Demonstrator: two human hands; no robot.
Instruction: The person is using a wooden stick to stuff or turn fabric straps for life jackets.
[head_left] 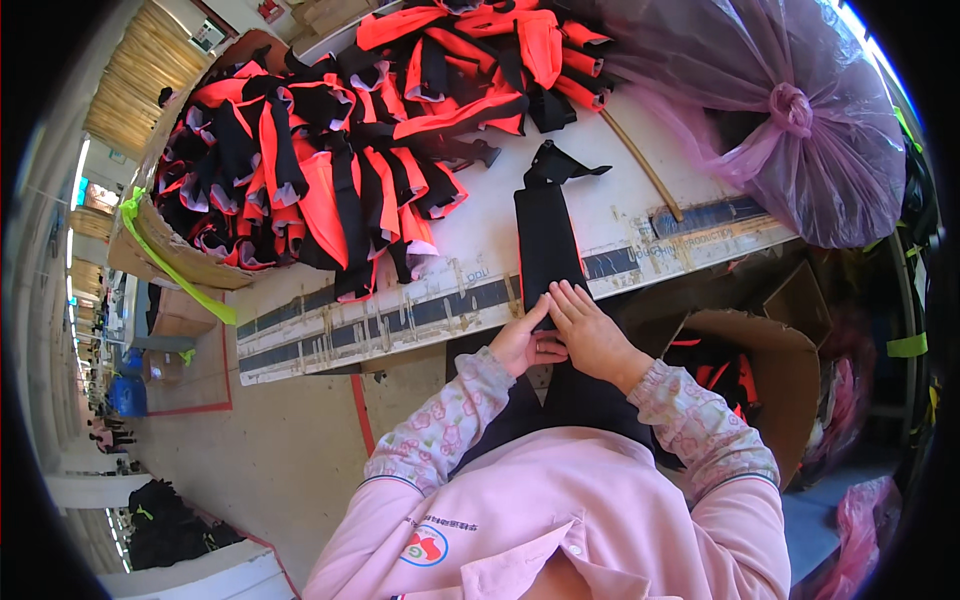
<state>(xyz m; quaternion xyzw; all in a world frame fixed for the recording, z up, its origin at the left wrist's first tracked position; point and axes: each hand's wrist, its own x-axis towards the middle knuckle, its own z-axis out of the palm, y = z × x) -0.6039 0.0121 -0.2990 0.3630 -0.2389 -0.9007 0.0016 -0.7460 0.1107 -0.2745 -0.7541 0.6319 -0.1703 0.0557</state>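
Note:
A long black fabric strip (pixel 548 235) with a thin orange edge lies flat on the white table, pointing away from me. Its far end finishes in a loose black flap (pixel 562 165). At the near end, by the table's front edge, my left hand (pixel 518 343) grips the strip, thumb on top and fingers curled under. My right hand (pixel 597 338) rests beside it, its fingers stretched out and lying flat over the strip's near end. The two hands touch at the fingertips.
A heap of orange and black fabric pieces (pixel 300 180) covers the table's far left. A wooden stick (pixel 642 165) and a tied purple plastic bag (pixel 800 150) lie at the far right. Below the table's right side stands an open cardboard box (pixel 790 365) holding more pieces.

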